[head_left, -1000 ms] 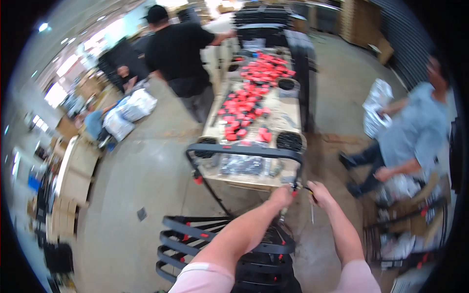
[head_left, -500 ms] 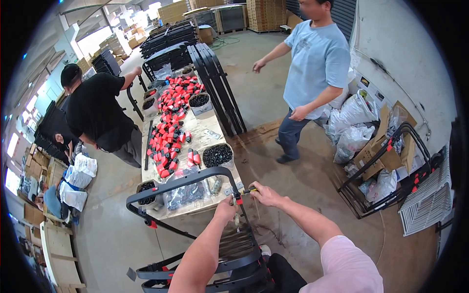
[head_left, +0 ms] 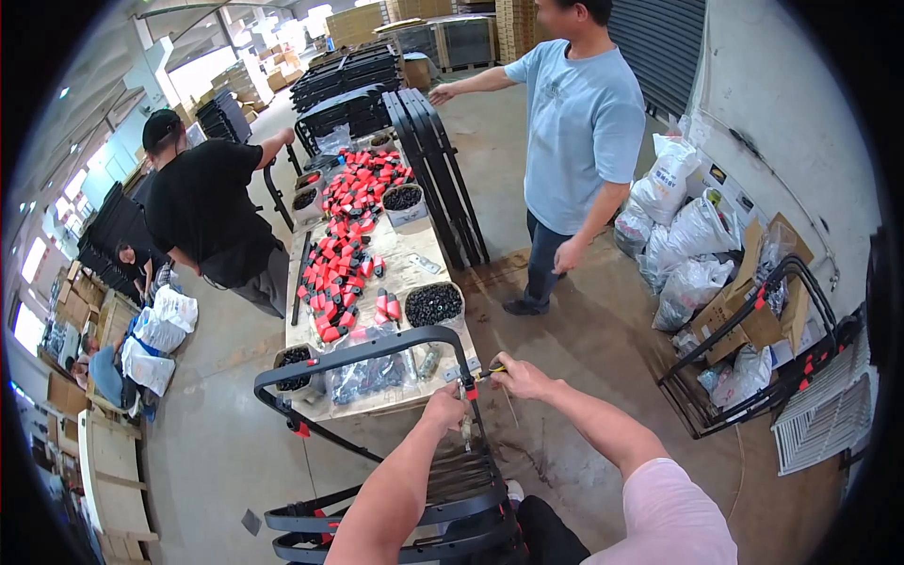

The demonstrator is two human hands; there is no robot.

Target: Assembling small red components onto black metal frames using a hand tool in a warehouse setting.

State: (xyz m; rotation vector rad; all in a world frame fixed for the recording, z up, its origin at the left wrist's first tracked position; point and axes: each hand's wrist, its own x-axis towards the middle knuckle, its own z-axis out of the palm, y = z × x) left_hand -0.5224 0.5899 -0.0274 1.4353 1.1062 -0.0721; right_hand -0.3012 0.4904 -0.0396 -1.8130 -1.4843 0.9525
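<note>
My right hand [head_left: 521,375] is closed round a screwdriver [head_left: 494,370] with a yellow and black handle, its tip end against the side of a bent black tube frame [head_left: 386,343]. On the other side of the same tube, my left hand [head_left: 446,407] is closed, close to a red clip [head_left: 472,394]. What its fingers hold is hidden; something pale and small hangs just below it. The frame stands in front of the table's near end, with more black frames [head_left: 395,515] stacked beneath it.
A wooden table [head_left: 400,254] bears red and black plastic parts [head_left: 334,278], a tub of black pieces [head_left: 434,304] and a clear bag [head_left: 367,370]. Co-workers stand left [head_left: 212,212] and right [head_left: 579,141]. Black frames [head_left: 438,174] lean on the table; white sacks [head_left: 692,235] lie right.
The co-worker in light blue has stepped left and stretched an arm toward the leaning frames. My view has shifted slightly; both my hands stay at the same tube.
</note>
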